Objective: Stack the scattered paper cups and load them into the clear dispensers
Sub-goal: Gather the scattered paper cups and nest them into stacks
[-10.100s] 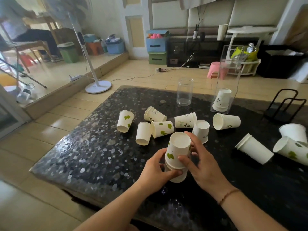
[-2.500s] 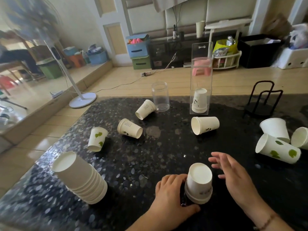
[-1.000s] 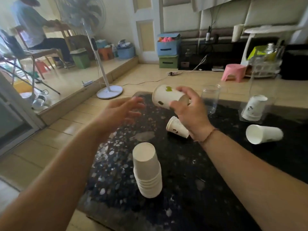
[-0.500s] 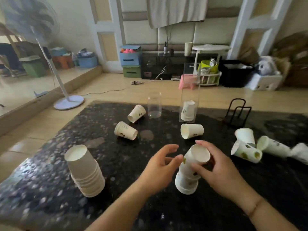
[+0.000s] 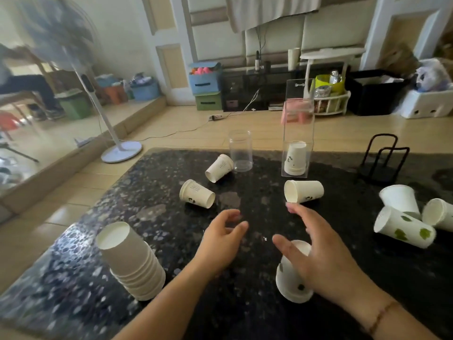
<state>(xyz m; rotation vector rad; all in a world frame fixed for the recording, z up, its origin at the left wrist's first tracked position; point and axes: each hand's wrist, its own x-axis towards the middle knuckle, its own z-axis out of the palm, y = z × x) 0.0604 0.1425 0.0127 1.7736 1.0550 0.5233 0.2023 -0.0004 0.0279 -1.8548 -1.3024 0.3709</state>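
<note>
Both hands hover above the dark speckled table [image 5: 245, 315], near its front edge. The left hand [image 5: 221, 235] is empty, fingers loosely curved and spread, holding nothing. The right hand [image 5: 316, 249] is spread open, fingers extended, above a short stack of inverted cups [image 5: 289, 278]; whether the palm touches the stack cannot be determined.

A taller stack of inverted cups [image 5: 130, 261] stands close to the near left edge of the table, tilted in the wide-angle view. Between this stack and the left hand the surface is bare.

Loose cups lie on their sides: two at centre left [image 5: 197, 193] [image 5: 219, 168], one just beyond the right fingertips [image 5: 304, 191], and three grouped at the right edge [image 5: 404, 227].

At the far edge stand a round clear dispenser [image 5: 240, 150] and a tall square clear dispenser [image 5: 297, 133] containing cups. A black wire rack [image 5: 382, 160] stands far right. A pedestal fan [image 5: 98, 94] stands on the floor, far left.
</note>
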